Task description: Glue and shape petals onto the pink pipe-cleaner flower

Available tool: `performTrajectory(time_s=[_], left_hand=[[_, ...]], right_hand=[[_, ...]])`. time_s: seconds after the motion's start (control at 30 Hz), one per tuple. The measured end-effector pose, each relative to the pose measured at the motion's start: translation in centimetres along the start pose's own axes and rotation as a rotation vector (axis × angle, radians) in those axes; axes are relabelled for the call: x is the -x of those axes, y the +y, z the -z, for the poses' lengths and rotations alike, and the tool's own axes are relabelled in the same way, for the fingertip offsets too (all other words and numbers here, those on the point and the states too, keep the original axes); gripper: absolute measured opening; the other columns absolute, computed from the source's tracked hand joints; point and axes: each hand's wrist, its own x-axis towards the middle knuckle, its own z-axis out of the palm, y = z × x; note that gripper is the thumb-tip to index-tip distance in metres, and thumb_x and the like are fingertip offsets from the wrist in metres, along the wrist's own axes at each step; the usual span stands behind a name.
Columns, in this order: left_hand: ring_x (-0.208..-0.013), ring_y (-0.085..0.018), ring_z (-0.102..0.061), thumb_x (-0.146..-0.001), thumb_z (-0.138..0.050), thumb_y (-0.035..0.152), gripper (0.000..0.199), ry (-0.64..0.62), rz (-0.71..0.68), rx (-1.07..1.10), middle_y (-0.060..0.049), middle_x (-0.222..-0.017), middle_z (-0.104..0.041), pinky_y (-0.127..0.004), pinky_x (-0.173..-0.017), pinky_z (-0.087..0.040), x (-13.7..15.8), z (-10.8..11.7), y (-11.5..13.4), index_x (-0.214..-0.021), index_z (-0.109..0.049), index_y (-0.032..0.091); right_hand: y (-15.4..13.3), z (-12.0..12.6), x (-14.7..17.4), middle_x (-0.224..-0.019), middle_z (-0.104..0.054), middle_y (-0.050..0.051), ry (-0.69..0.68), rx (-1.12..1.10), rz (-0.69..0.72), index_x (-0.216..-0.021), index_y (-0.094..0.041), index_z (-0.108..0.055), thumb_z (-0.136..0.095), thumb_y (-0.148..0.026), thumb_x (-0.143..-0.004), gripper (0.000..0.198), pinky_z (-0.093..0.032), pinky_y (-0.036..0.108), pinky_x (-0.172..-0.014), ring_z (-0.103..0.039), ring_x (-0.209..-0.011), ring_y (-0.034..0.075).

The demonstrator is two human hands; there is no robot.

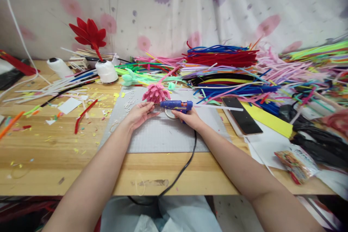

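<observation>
A blue hot glue gun (pixel 174 105) is in my right hand (pixel 192 118), its nozzle pointing left and a long translucent glue stick (pixel 220 107) poking out of its back. My left hand (pixel 140 114) is pinched at the nozzle's tip; whatever its fingertips hold is too small to make out. Just behind the nozzle sits a pink fuzzy flower (pixel 155 93) with a pink stem slanting up to the right. Under both hands lies a grey cutting mat (pixel 163 141). Small white beads (pixel 129 104) are scattered at the mat's left. Partly behind the gun is a round, pale-rimmed object (pixel 170 114).
Bundles of coloured pipe cleaners (pixel 223 58) line the back. A red flower (pixel 89 34) rises from a white thread spool (pixel 106 71) at back left. A phone (pixel 241 116) lies to the right. The gun's black cord (pixel 187 166) drops over the table's front edge.
</observation>
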Motion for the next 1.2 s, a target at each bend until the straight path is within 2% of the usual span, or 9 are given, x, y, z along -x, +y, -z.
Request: performTrajectory(time_s=[0.8,1.2], left_hand=[[-0.058,-0.006,-0.054,-0.071,-0.065,0.010,0.007,0.018,0.003,-0.012,0.000,-0.059,-0.057,-0.040,-0.083,-0.051,-0.2,0.0,0.0,-0.066,-0.061,0.009],[-0.058,-0.007,-0.054,-0.072,-0.063,0.008,0.005,0.019,0.005,0.007,0.000,-0.060,-0.058,-0.039,-0.081,-0.052,-0.3,0.1,-0.1,-0.068,-0.062,0.009]], right_hand=[[1.5,0.1,-0.4,-0.048,-0.049,-0.003,-0.009,0.055,0.019,-0.073,-0.018,-0.062,-0.064,-0.052,-0.068,0.035,-0.031,0.022,-0.041,-0.041,-0.041,0.008],[1.2,0.2,-0.4,-0.046,-0.048,-0.003,-0.023,0.055,0.028,-0.073,-0.018,-0.062,-0.064,-0.052,-0.068,0.034,-0.032,0.022,-0.041,-0.042,-0.041,0.008]])
